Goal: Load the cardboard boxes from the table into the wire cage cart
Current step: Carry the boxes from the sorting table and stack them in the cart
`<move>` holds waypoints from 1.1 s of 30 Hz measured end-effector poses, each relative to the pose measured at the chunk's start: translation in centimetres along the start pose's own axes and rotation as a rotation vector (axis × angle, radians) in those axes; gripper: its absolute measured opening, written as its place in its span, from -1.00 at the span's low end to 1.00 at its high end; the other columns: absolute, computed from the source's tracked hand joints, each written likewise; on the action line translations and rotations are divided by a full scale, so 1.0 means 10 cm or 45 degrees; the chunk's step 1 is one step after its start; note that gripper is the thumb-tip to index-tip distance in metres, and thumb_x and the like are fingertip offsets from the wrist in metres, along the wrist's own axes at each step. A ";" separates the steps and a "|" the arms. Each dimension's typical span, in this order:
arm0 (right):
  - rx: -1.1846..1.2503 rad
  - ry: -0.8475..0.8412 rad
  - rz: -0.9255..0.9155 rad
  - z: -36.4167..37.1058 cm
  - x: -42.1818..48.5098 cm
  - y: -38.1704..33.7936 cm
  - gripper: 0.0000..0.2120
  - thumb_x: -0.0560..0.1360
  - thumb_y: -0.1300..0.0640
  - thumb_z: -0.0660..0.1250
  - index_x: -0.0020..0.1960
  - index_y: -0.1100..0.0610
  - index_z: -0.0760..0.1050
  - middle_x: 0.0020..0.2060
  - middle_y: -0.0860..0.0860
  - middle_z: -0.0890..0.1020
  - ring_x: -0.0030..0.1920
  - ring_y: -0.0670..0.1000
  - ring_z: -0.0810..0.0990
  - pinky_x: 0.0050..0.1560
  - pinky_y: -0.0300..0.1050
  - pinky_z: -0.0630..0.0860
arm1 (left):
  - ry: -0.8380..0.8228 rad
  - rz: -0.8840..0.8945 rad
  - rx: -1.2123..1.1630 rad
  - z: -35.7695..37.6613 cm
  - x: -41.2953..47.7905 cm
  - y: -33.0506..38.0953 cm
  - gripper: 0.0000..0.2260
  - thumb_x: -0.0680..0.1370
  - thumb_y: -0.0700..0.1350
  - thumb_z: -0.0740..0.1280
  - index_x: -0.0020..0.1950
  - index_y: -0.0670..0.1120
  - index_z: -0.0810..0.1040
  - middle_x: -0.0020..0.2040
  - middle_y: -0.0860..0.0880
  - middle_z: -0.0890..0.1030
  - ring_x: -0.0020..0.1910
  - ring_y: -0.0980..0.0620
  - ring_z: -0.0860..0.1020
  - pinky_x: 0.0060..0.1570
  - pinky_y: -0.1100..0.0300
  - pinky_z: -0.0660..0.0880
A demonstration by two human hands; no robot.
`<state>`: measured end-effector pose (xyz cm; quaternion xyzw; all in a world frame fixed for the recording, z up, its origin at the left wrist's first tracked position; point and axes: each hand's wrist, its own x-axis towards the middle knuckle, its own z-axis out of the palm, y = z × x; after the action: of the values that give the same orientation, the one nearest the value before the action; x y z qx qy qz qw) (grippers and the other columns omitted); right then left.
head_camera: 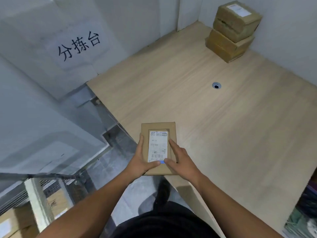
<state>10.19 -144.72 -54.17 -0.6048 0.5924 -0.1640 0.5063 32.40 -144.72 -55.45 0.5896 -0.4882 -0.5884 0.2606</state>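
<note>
A flat cardboard box (158, 127) with a white shipping label lies at the near left corner of the wooden table (205, 117), partly over the edge. My left hand (141, 159) grips its left side with the thumb on the label's lower edge. My right hand (178, 159) lies on its right side, fingers straight along the top and thumb by the label. A stack of brown cardboard boxes (231, 31) stands in the table's far right corner. The wire cage cart (42, 194) is at the lower left, with boxes inside it.
White walls close in the table at the back and right; one on the left carries a paper sign (78, 45). A round cable hole (216, 85) sits mid-table. A grey floor gap separates table and cart. Dark clutter (305, 212) lies at the lower right.
</note>
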 end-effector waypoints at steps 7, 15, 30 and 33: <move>-0.139 -0.211 -0.250 0.92 -0.19 -0.56 -0.31 0.57 -0.04 0.39 0.51 -0.42 0.10 0.36 0.00 0.37 0.33 -0.19 0.38 0.33 -0.32 0.29 | 0.477 0.006 -0.209 -0.40 -1.32 -0.54 0.06 0.46 -0.04 0.60 0.63 0.24 -0.15 0.24 0.69 0.33 0.27 0.59 0.35 0.09 0.60 0.36; -0.415 -0.618 -0.576 2.49 -0.97 -1.48 -0.35 0.58 -0.12 0.32 0.54 -0.44 0.08 0.35 -0.03 0.38 0.42 0.00 0.34 0.46 0.00 0.29 | 1.322 -0.076 -0.539 -0.60 -3.20 -1.24 -0.15 0.55 -0.01 0.49 0.65 0.23 0.00 0.42 0.43 0.33 0.28 0.52 0.39 0.11 0.55 0.38; -0.952 -1.359 -1.167 4.78 -1.94 -2.23 -0.32 0.50 -0.31 0.26 0.54 -0.44 0.05 0.48 0.01 0.42 0.47 0.05 0.39 0.45 0.11 0.36 | 2.200 -0.306 -1.079 -0.55 -4.92 -2.25 -0.23 0.56 0.21 0.40 0.62 0.34 -0.02 0.44 0.27 0.31 0.36 0.24 0.31 0.27 0.23 0.27; -1.034 -1.500 -1.172 5.21 -1.85 -2.27 -0.32 0.50 -0.32 0.26 0.55 -0.42 0.06 0.52 -0.06 0.39 0.48 0.02 0.39 0.43 0.05 0.37 | 2.281 -0.382 -1.222 -0.73 -4.94 -2.45 -0.21 0.58 0.11 0.43 0.66 0.22 0.00 0.52 0.15 0.35 0.33 0.19 0.38 0.21 0.27 0.32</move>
<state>59.75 -111.49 -50.98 -0.9068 -0.0599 0.2133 0.3586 54.23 -93.56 -54.05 0.7009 0.2510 -0.0922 0.6612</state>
